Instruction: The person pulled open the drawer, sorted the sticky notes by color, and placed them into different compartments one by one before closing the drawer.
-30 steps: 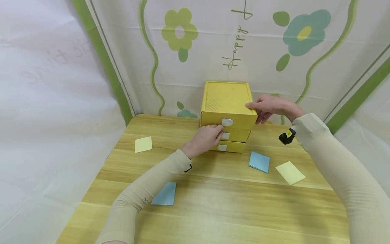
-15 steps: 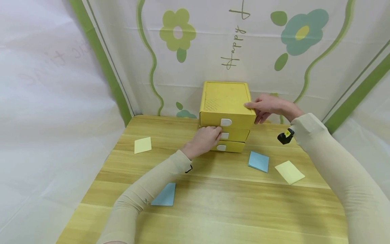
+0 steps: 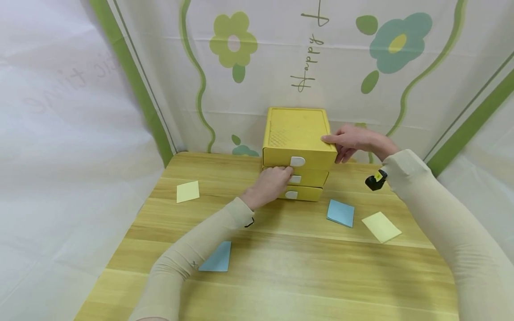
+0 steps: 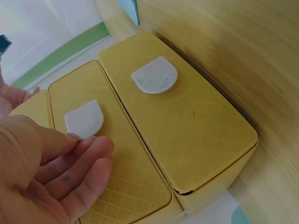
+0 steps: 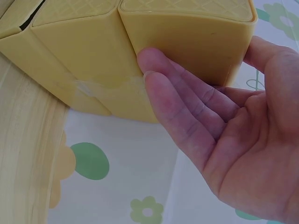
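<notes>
A small yellow cabinet with three stacked drawers [image 3: 299, 129] stands at the back of the wooden table, each drawer front bearing a white tab handle. My left hand [image 3: 269, 185] is at the middle drawer; in the left wrist view its thumb and fingertips pinch the edge of the middle white handle [image 4: 85, 119]. The bottom drawer's handle [image 4: 155, 75] is untouched. My right hand [image 3: 355, 138] steadies the cabinet's right side, thumb on the top edge. In the right wrist view its nearly straight fingers [image 5: 180, 112] lie against the yellow side wall.
Blue paper squares [image 3: 340, 213] and pale yellow ones [image 3: 381, 227] lie right of the cabinet. Another yellow square [image 3: 187, 191] is at the left, and a blue one [image 3: 218, 257] is partly behind the left forearm. A patterned curtain [image 3: 257, 89] hangs close behind the cabinet.
</notes>
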`<action>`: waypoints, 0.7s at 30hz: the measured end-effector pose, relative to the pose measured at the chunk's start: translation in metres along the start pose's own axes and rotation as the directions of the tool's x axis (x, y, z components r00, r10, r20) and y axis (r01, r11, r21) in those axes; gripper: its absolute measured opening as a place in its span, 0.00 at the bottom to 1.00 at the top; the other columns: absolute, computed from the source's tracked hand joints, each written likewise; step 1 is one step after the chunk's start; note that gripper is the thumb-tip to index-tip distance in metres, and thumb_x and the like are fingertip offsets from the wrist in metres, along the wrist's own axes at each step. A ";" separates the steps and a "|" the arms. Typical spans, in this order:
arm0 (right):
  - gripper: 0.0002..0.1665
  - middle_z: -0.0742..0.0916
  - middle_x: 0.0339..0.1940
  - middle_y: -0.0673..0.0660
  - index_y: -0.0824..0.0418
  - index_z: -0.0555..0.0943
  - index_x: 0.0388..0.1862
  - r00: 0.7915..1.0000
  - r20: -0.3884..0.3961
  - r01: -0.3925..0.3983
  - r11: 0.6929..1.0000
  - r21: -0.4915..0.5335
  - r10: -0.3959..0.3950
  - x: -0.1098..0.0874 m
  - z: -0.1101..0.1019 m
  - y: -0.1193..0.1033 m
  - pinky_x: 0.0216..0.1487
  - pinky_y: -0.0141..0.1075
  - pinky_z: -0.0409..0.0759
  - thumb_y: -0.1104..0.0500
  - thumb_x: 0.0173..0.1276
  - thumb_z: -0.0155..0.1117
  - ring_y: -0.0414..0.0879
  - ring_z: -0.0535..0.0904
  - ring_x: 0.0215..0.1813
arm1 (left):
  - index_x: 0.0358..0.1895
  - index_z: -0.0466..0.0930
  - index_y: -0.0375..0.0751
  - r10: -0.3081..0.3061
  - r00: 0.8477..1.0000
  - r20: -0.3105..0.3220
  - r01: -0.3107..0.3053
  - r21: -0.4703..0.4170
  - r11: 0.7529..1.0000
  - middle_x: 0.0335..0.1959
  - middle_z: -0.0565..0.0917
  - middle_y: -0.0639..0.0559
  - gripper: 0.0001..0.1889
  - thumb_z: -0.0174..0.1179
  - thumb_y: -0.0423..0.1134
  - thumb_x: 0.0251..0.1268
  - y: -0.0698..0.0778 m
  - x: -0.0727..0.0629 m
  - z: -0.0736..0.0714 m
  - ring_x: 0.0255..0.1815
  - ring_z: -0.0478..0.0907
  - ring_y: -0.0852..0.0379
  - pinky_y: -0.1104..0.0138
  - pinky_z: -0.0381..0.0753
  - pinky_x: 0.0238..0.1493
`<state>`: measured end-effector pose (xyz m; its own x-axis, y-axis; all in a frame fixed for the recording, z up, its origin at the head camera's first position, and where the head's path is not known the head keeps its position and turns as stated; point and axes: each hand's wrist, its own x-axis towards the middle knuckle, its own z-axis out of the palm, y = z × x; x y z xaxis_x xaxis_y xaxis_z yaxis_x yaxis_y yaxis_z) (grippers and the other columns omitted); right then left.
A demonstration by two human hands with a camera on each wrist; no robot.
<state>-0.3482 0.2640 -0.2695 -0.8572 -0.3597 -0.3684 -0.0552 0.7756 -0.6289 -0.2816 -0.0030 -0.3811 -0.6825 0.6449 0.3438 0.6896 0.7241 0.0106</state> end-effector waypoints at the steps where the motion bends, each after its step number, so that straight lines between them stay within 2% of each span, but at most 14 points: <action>1: 0.36 0.89 0.28 0.64 0.67 0.76 0.27 1.000 -0.001 -0.001 1.000 0.000 0.001 0.000 0.000 0.000 0.36 0.43 0.87 0.35 0.74 0.50 0.51 0.88 0.32 | 0.39 0.79 0.39 0.004 1.000 -0.002 -0.004 0.003 1.000 0.26 0.84 0.51 0.07 0.53 0.35 0.74 0.000 0.000 0.000 0.21 0.77 0.61 0.71 0.75 0.19; 9: 0.36 0.89 0.27 0.64 0.67 0.75 0.26 1.000 0.000 -0.010 1.000 0.000 0.010 0.001 0.000 0.000 0.36 0.43 0.87 0.36 0.74 0.49 0.51 0.88 0.32 | 0.38 0.78 0.39 0.023 0.999 0.028 -0.023 -0.001 1.000 0.24 0.81 0.51 0.06 0.52 0.33 0.74 -0.001 0.000 -0.001 0.19 0.74 0.61 0.71 0.73 0.18; 16: 0.36 0.89 0.27 0.65 0.67 0.75 0.25 1.000 0.000 -0.014 1.000 0.003 0.014 0.000 0.000 0.000 0.37 0.44 0.87 0.35 0.74 0.50 0.52 0.88 0.32 | 0.38 0.77 0.40 0.032 0.999 0.035 -0.032 0.005 0.999 0.26 0.83 0.51 0.05 0.53 0.33 0.72 0.001 -0.002 -0.001 0.22 0.79 0.59 0.69 0.78 0.21; 21: 0.35 0.89 0.28 0.65 0.67 0.75 0.26 1.000 0.007 -0.010 1.000 0.005 0.010 0.001 -0.001 0.000 0.37 0.44 0.87 0.36 0.74 0.50 0.51 0.88 0.32 | 0.38 0.78 0.40 0.047 0.998 0.049 -0.048 0.012 0.999 0.26 0.83 0.51 0.04 0.54 0.31 0.69 0.003 -0.006 -0.005 0.21 0.76 0.61 0.71 0.74 0.20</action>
<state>-0.3494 0.2641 -0.2687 -0.8540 -0.3558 -0.3796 -0.0438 0.7763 -0.6289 -0.2742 -0.0054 -0.3784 -0.6604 0.6895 0.2974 0.7184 0.6955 -0.0173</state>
